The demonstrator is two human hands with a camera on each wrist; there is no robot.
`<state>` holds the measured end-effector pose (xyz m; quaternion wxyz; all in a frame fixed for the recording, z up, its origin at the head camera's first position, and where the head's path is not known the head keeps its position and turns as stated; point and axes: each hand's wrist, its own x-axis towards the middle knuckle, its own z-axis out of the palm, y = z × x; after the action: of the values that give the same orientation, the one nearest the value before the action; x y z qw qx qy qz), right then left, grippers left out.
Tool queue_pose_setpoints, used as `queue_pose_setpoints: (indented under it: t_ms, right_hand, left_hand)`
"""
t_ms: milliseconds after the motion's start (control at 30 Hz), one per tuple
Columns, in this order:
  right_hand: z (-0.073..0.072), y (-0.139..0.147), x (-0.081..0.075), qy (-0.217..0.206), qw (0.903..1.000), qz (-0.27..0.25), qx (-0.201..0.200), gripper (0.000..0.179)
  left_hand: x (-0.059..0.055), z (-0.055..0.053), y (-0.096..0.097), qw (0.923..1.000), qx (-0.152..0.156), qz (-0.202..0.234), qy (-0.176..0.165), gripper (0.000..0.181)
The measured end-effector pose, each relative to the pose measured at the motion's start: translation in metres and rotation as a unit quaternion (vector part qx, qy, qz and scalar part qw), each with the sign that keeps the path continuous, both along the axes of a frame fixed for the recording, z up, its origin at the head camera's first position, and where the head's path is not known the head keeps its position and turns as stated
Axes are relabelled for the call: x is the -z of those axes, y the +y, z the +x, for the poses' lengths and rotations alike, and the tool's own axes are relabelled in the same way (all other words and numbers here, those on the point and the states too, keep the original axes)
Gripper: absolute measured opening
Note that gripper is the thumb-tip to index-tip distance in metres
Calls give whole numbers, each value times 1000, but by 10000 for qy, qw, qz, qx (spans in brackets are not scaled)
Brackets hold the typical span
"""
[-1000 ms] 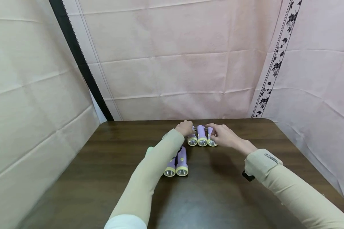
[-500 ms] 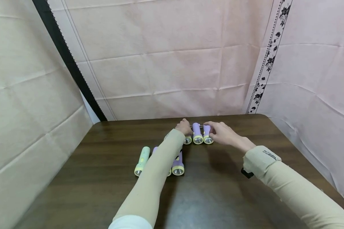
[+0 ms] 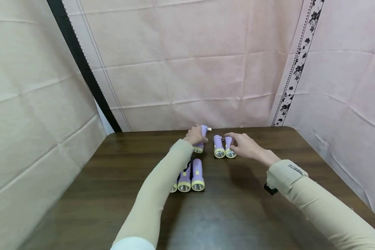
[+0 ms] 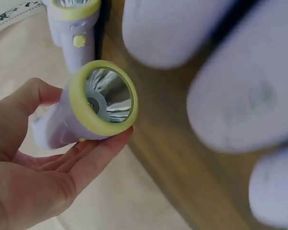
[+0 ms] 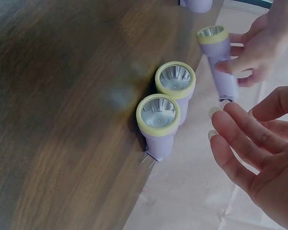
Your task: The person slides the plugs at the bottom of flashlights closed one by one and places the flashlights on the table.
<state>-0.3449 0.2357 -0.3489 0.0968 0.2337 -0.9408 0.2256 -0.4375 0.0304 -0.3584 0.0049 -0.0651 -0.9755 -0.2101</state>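
Note:
My left hand [image 3: 195, 135] grips a purple flashlight [image 4: 69, 115] with a yellow rim by its body, thumb on one side and fingers on the other. A pronged plug [image 5: 225, 102] sticks out at its tail. To the right, two more purple flashlights [image 3: 219, 147] [image 5: 158, 134] lie side by side, lenses toward me. Metal prongs [image 5: 149, 159] project from the tail of one. My right hand [image 3: 245, 146] hovers by the right one, its fingers loosely bent with nothing between them in the right wrist view.
Nearer on the brown table [image 3: 237, 208] lies a row of purple flashlights [image 3: 198, 175], partly covered by my left sleeve [image 3: 153, 191]. A cloth curtain [image 3: 187, 80] hangs right behind the table's far edge.
The left flashlight of the far row of three has been picked up by my left hand and moved left, away from the other two. My right hand has stayed by the right one.

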Motion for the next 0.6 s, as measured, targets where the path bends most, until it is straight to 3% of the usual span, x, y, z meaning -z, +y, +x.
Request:
queue_pose_setpoints:
  t_ms: [133,367,600]
  right_hand:
    - [-1,0,-1,3,10000,14,23,50]
    - [-1,-1,2,15,9999,54,83,52]
    - [-1,-5,4,4,10000,18,34,54]
  left_hand:
    - [-6,4,-12,9998,162,-26,99,57]
    - [-4,7,-26,9970,614,-35,474,57]
    - [-4,12,-33,9943,887,-2,587,58]
